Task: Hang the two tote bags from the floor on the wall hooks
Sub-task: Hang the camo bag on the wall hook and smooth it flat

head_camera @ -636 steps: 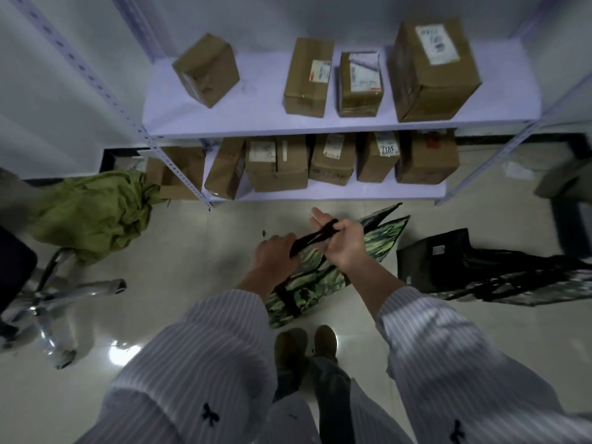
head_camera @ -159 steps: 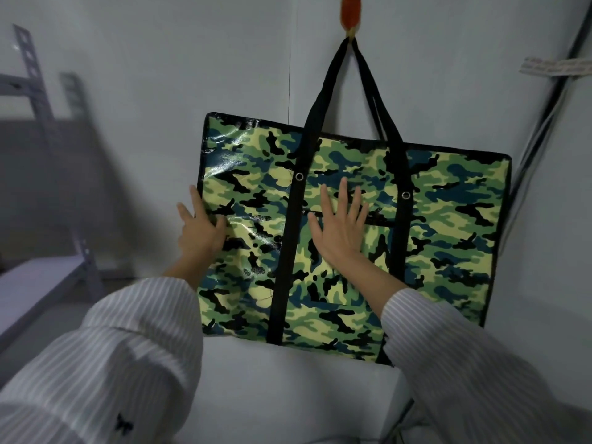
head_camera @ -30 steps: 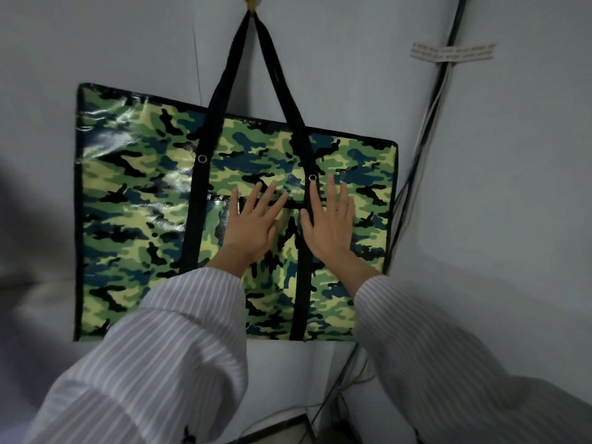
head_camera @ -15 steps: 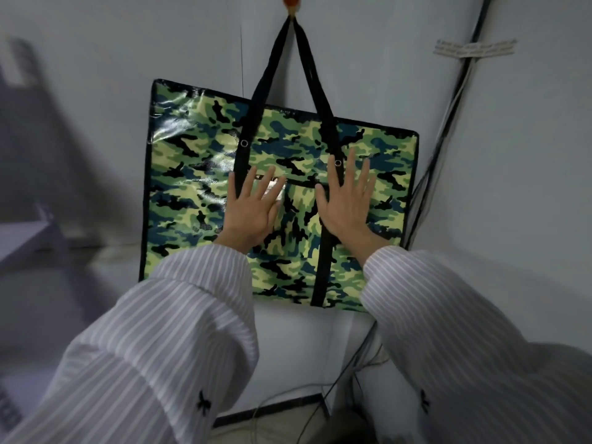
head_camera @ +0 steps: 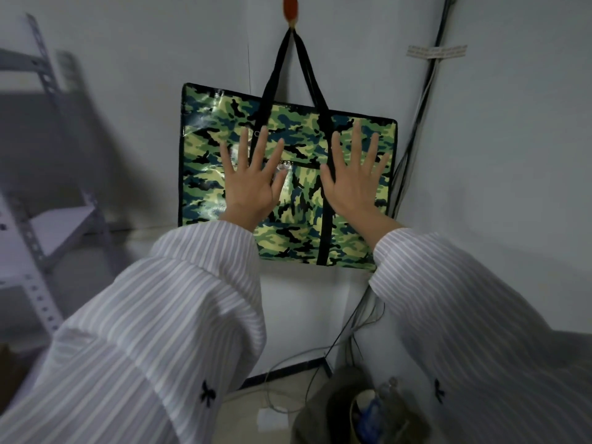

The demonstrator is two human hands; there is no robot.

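Step in hand: first of two bags is hung — the camouflage tote bag [head_camera: 288, 174] hangs by its black handles [head_camera: 290, 68] from the orange wall hook [head_camera: 291, 9]; judged as a final check or smoothing of the bag.
Left hand [head_camera: 253, 184]: fingers [head_camera: 243, 145] spread wide and flat, gripping nothing; whether the palm touches the bag face or is just off it cannot be told.
Right hand [head_camera: 354, 181]: fingers spread wide likewise, holding nothing, over the bag's right half.
Bag position: directly behind both sets of fingers, flat against the wall, hook well above the fingertips.
Bag contents: lies flat with no bulge — judged empty; interior not visible.
Second bag: not in view; judged to be on the floor, out of frame.
Next move calls for: turning away, finding the second bag, lifting it by both handles, and locating a free hook — none visible here.
Other container: a bin [head_camera: 368, 411] below the right sleeve, holding what looks like a bottle; blurred.
Nearby: cables [head_camera: 413, 133] just right of the right fingers.
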